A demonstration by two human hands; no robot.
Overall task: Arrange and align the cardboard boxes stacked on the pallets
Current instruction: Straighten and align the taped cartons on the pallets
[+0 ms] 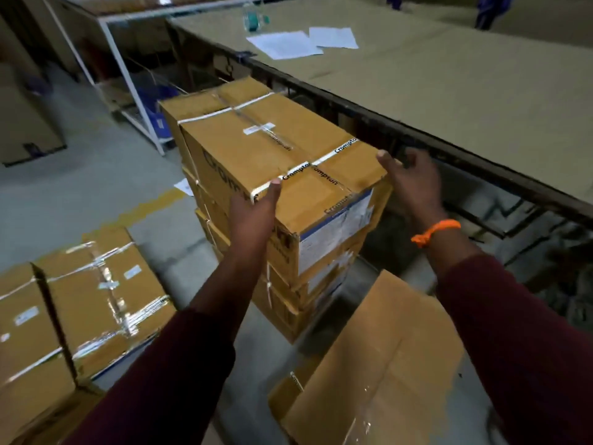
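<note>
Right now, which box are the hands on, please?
The top box of the middle stack: left hand on its left edge, right hand at its right corner.

Your left hand (253,213) lies flat against the near-left side of the top box (276,149), thumb resting on its top edge by the white strap. Your right hand (412,184), above an orange wristband (436,231), is at the box's right corner, thumb touching the top, fingers blurred. The box tops a stack (288,284) beside a long surface (449,101) carrying papers (285,44).
</note>
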